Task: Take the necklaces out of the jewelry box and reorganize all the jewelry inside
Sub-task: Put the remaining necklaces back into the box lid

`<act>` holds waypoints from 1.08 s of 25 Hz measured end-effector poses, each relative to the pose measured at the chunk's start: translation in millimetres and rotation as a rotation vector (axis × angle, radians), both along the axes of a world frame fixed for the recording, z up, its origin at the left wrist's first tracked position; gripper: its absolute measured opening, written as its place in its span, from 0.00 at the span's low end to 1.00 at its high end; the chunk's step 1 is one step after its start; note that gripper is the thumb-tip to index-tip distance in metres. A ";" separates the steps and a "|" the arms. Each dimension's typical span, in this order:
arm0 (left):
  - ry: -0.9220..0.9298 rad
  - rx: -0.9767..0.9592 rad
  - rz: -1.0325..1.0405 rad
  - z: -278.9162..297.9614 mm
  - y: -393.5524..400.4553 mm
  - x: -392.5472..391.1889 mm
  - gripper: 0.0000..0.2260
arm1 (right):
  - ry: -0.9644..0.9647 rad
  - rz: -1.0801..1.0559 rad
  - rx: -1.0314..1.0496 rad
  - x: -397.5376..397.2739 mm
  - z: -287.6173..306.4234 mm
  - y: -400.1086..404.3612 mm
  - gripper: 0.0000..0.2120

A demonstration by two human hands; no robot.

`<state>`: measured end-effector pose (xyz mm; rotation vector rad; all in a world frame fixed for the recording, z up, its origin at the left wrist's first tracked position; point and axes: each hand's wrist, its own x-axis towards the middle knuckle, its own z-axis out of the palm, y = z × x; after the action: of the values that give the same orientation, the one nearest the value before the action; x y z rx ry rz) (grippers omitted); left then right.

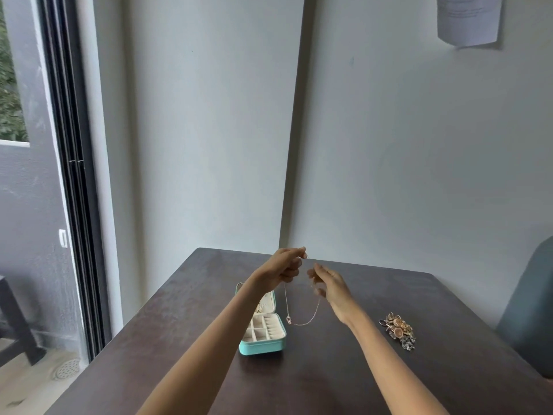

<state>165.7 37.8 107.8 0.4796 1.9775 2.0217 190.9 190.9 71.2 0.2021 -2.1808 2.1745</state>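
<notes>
Left hand: the left hand (284, 266) is raised above the far part of the dark brown wooden table (329, 378), its fingers (294, 269) curled, pinching one end of a thin gold chain necklace (302, 320) at its fingertips.
Right hand: the right hand (332, 284) is just beside the left, fingers slightly bent; the chain's other end rises to them, though motion blur hides whether they truly pinch it.
Necklace: it hangs in a loop below both sets of fingers, with a small ring pendant near the bottom on the left side; whether the lowest part touches the table cannot be told.
Jewelry box: the small turquoise jewelry box (263, 339) with a cream compartmented lining stands open on the table, below the left fingers and left of the hanging loop; some gold pieces show inside its upright lid.
Loose jewelry: a heap of gold and silver jewelry (399, 330) lies on the table, well to the right of the right fingers.
</notes>
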 end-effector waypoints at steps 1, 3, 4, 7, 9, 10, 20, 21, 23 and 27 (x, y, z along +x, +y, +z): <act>-0.028 -0.018 -0.026 0.6 0.0 1.2 0.14 | 0.020 -0.025 0.047 -0.2 1.1 0.8 0.13; -0.050 -0.117 -0.104 1.0 0.3 5.3 0.17 | 0.050 -0.066 0.098 -0.4 4.7 2.8 0.13; -0.042 -0.167 -0.140 0.6 0.3 7.4 0.18 | 0.058 -0.096 0.085 -1.0 7.9 4.2 0.14; -0.042 -0.156 -0.189 0.3 2.9 9.6 0.18 | 0.063 -0.246 0.042 -7.6 15.4 9.9 0.15; -0.079 -0.006 -0.162 1.0 4.8 7.7 0.17 | 0.032 -0.266 -0.059 -11.2 14.2 12.5 0.15; -0.090 0.098 -0.136 1.3 5.9 6.5 0.16 | -0.002 -0.237 -0.197 -11.0 11.2 12.6 0.15; -0.052 0.306 0.180 -20.3 20.4 -6.7 0.14 | -0.064 0.156 0.514 21.8 19.7 0.2 0.14; -0.045 0.208 0.163 -25.3 20.2 -4.3 0.15 | -0.025 0.136 0.573 21.4 25.2 -1.4 0.13; -0.043 0.070 0.116 -31.2 21.6 2.3 0.15 | 0.050 0.079 0.633 19.0 35.0 -1.9 0.12; -0.068 -0.079 0.021 -27.7 23.6 9.6 0.17 | 0.057 -0.020 0.484 12.0 44.8 6.4 0.12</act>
<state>175.2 61.5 80.0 0.3696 2.0208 1.9374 202.9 197.3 115.9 0.2547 -2.6200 1.5713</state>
